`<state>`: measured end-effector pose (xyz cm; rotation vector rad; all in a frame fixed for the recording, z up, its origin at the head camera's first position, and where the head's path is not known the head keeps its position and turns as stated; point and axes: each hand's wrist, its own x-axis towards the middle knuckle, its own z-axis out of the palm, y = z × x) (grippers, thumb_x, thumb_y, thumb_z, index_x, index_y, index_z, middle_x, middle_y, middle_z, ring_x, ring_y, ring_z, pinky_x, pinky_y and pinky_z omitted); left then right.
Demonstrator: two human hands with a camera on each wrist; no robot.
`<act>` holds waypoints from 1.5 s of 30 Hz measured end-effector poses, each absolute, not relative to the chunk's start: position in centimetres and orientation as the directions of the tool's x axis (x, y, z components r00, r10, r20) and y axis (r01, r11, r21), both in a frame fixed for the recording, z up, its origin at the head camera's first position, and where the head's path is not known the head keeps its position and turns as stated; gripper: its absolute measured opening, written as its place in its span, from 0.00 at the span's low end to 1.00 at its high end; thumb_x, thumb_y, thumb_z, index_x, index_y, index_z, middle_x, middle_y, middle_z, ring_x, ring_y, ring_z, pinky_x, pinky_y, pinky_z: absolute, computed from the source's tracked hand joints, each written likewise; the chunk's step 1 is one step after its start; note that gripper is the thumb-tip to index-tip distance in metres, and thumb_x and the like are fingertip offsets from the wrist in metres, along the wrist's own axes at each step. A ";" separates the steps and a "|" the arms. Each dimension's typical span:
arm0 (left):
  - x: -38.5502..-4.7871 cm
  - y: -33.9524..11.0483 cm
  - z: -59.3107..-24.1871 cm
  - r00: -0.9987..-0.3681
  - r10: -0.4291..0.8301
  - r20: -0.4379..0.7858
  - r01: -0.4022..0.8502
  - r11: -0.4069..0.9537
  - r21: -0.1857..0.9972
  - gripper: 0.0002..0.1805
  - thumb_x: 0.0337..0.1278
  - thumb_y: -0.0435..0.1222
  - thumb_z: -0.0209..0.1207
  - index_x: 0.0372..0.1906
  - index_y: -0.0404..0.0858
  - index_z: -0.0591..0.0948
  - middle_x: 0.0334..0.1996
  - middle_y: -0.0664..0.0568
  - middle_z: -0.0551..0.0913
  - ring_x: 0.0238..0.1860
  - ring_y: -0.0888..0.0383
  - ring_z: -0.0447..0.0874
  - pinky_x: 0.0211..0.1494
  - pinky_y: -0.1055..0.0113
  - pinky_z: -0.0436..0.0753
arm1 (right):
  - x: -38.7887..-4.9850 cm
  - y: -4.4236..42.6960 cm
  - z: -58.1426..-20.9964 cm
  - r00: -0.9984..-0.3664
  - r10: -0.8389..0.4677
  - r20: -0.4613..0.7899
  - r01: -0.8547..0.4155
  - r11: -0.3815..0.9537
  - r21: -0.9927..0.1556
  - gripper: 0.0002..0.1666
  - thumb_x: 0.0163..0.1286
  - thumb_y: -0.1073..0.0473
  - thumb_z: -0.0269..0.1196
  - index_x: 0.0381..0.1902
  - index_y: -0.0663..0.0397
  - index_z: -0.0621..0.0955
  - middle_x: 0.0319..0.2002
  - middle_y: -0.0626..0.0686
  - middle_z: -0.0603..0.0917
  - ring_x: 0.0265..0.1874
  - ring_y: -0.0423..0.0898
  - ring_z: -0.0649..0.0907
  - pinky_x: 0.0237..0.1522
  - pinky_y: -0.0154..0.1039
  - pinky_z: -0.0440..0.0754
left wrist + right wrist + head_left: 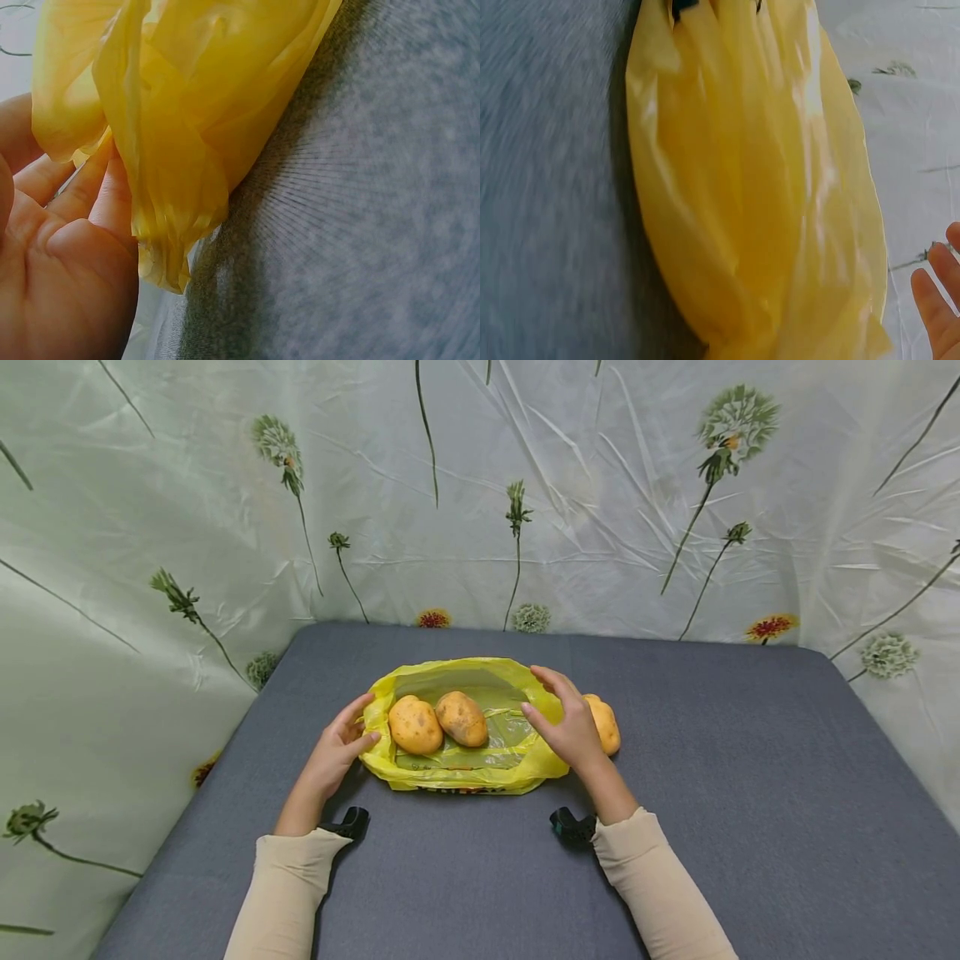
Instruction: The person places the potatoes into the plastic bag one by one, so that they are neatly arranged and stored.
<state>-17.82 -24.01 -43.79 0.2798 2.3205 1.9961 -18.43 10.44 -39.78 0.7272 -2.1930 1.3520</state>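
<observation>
A yellow plastic bag [450, 777] lies with its mouth wide toward the head camera, two potatoes [416, 725] [462, 719] side by side in its left half. My left hand [333, 756] is at the bag's left end, fingers relaxed against the plastic; the left wrist view shows the fingers [82, 187] partly behind the bag [180, 112]. Over the bag's right end is my right hand [573, 722], its fingers spread and holding nothing. In the right wrist view, fingertips [937, 300] show beside the bag [742, 187].
Another potato [604, 725] lies outside the bag, just right of my right hand and partly hidden by it. The blue-grey table [750, 793] has a flower-patterned curtain [615, 510] behind it and at its sides. Black devices [352, 823] [572, 827] sit at both wrists.
</observation>
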 end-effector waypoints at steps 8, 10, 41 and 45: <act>-17.9 -24.1 -43.8 -0.983 0.176 0.058 0.084 0.148 0.985 0.34 0.57 0.27 0.53 0.68 0.38 0.55 0.67 0.47 0.53 0.56 0.51 0.61 0.50 0.76 0.67 | -18.8 12.7 -40.8 -0.748 -0.161 0.644 -0.640 0.432 -0.635 0.31 0.55 0.66 0.64 0.58 0.60 0.70 0.53 0.58 0.74 0.51 0.53 0.72 0.51 0.48 0.67; -17.9 -24.1 -43.8 -0.983 0.174 0.054 0.080 0.147 0.986 0.34 0.57 0.27 0.53 0.68 0.39 0.55 0.67 0.47 0.53 0.57 0.50 0.61 0.50 0.76 0.67 | -18.7 13.2 -40.9 -0.749 -0.149 0.645 -0.636 0.435 -0.638 0.31 0.55 0.67 0.65 0.58 0.60 0.70 0.53 0.58 0.74 0.52 0.53 0.72 0.52 0.47 0.67; -17.8 -24.0 -43.9 -0.985 0.167 0.050 0.073 0.139 0.988 0.35 0.57 0.26 0.54 0.68 0.39 0.55 0.66 0.46 0.54 0.54 0.53 0.62 0.48 0.76 0.69 | -18.2 18.7 -43.8 -0.845 -0.068 0.530 -0.483 0.522 -0.703 0.30 0.56 0.64 0.64 0.56 0.64 0.70 0.52 0.62 0.73 0.50 0.56 0.72 0.51 0.50 0.68; -17.8 -24.0 -43.8 -0.984 0.169 0.052 0.076 0.136 0.988 0.35 0.57 0.26 0.54 0.68 0.40 0.55 0.67 0.47 0.53 0.54 0.53 0.63 0.48 0.76 0.69 | -18.3 18.9 -44.2 -0.866 -0.065 0.495 -0.454 0.515 -0.727 0.30 0.56 0.63 0.64 0.56 0.65 0.70 0.52 0.62 0.72 0.50 0.57 0.72 0.50 0.52 0.67</act>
